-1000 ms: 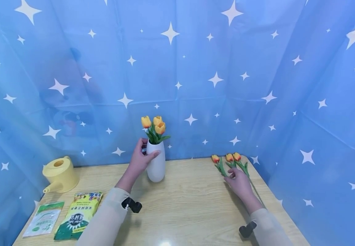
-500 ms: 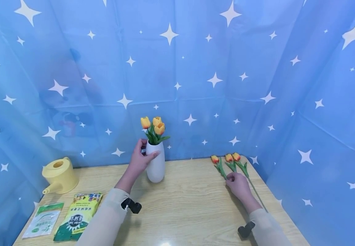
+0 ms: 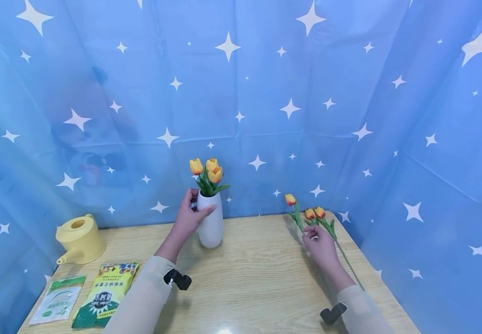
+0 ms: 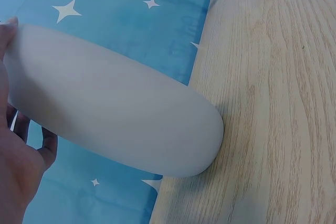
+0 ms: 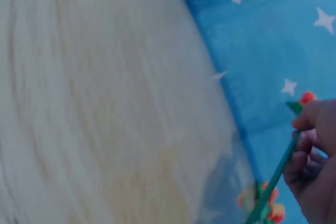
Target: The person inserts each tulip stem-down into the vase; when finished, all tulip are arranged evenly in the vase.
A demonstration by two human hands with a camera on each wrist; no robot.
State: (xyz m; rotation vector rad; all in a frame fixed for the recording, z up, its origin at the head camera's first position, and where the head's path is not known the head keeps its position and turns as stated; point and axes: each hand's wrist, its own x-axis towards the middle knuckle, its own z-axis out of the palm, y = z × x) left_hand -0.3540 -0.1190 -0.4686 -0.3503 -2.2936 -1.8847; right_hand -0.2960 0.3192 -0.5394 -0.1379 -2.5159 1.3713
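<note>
A white vase (image 3: 211, 227) stands on the table with several yellow-orange tulips (image 3: 215, 174) in its mouth. My left hand (image 3: 188, 218) grips the vase near its top from the left side, thumb across the front; the left wrist view shows the vase's pale body (image 4: 115, 103) and its base on the wood. At the right, my right hand (image 3: 321, 245) pinches the stem of one orange-red tulip (image 3: 290, 200), raised off the table. The right wrist view shows its green stem (image 5: 278, 174) between thumb and fingers. Two more tulips (image 3: 319, 212) lie beside that hand.
A yellow watering can (image 3: 81, 240) sits at the table's back left. Before it lie a green-and-yellow bag (image 3: 105, 294) and a white-and-green packet (image 3: 59, 299). A blue star-patterned curtain (image 3: 241, 93) hangs right behind the table (image 3: 257, 273).
My right hand first slides down the tulip's stem, then lifts that tulip off the table, its bloom rising. The left hand keeps its hold on the vase, which stays in place.
</note>
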